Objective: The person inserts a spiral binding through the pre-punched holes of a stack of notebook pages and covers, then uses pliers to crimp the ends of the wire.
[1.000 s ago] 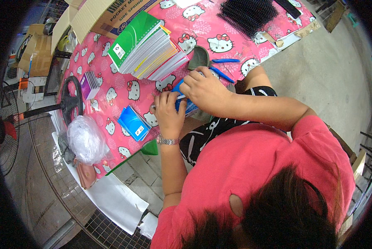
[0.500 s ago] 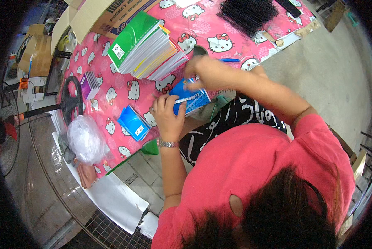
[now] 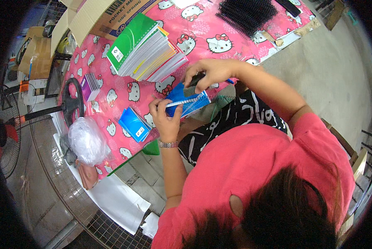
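Note:
At the table's near edge, my left hand (image 3: pixel 166 117) grips a small blue notebook (image 3: pixel 193 108), fingers on top of its left end. A strip of white page edges shows along the notebook, and a thin coil (image 3: pixel 222 99) sticks out past its right end. My right hand (image 3: pixel 215 74) hovers just above, fingers curled round a dark object (image 3: pixel 194 81) of unclear kind. A blue tip (image 3: pixel 230 81) pokes out beside that palm; whether it belongs to the dark object I cannot tell. Left of my left hand lies a small stack of blue spiral notebooks (image 3: pixel 135 123).
Behind my hands stands a thick stack of notebooks (image 3: pixel 146 54) with a green cover, beside a cardboard box (image 3: pixel 123 18). Black spiral coils (image 3: pixel 247 16) lie at the far right. Purple-covered notebooks (image 3: pixel 90 87), a plastic bag (image 3: pixel 88 140) and a fan (image 3: pixel 9 141) are at left.
My right hand has come down toward the blue notebook, bringing the dark object and blue tip with it. My left hand stays on the notebook, its fingers slightly shifted.

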`<state>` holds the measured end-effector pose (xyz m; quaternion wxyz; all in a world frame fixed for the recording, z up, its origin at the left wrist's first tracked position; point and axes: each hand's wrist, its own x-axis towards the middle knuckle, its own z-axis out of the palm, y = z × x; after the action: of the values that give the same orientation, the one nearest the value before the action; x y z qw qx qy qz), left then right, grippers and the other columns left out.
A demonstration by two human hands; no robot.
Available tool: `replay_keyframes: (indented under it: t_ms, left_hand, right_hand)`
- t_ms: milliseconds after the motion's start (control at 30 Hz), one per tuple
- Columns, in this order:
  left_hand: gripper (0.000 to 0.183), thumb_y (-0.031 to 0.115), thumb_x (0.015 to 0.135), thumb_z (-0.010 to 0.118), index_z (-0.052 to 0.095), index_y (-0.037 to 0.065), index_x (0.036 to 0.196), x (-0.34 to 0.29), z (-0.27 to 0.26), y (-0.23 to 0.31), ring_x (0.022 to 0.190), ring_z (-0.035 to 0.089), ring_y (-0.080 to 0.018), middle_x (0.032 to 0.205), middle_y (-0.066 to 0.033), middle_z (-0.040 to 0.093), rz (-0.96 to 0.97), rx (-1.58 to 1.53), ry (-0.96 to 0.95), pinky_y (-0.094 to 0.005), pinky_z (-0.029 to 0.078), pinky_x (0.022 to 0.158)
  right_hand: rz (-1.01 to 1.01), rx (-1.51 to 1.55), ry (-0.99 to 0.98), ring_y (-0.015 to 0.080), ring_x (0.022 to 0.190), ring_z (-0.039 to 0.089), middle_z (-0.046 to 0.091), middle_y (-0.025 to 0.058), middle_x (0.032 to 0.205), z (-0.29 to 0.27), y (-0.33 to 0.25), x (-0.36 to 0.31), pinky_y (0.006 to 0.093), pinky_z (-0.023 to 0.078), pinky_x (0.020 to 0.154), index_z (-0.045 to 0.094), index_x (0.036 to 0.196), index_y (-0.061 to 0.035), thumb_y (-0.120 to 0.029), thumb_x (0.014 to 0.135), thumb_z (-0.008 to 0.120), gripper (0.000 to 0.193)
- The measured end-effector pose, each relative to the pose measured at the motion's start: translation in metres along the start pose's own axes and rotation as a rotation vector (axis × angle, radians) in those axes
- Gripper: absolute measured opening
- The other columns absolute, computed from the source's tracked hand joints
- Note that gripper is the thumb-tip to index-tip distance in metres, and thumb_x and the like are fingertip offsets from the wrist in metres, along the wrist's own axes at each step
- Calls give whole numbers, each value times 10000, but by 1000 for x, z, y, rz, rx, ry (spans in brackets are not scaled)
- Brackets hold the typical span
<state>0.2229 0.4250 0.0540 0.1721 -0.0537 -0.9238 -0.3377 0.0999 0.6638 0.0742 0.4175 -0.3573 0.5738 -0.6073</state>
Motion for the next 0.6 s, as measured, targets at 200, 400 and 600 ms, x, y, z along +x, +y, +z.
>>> replay_keyframes:
  t_ms: [200, 400, 600]
  left_hand:
    - [301, 134, 674, 794, 623, 55, 909, 6, -3, 1, 896, 548, -278, 979, -116, 514, 1, -14, -74, -374, 464, 749]
    - [305, 153, 656, 795, 626, 60, 892, 9, -5, 1, 896, 551, -305, 961, -122, 522, -58, -35, -108, -414, 456, 778]
    - [301, 164, 666, 796, 625, 59, 890, 11, -4, -2, 880, 554, -305, 945, -123, 531, -10, -27, -99, -413, 456, 771]
  right_hand:
    - [148, -236, 160, 247, 1127, 556, 623, 123, 1174, 3, 2, 6, 377, 414, 985, 669, 1077, -13, -180, 738, 726, 382]
    - [57, -11, 41, 217, 1085, 553, 615, 96, 1124, 8, -19, 9, 357, 410, 976, 655, 1103, -20, -180, 752, 717, 390]
    - [276, -101, 81, 180, 1044, 582, 641, 86, 1113, 12, -26, 17, 313, 431, 939, 638, 1134, -6, -194, 774, 688, 409]
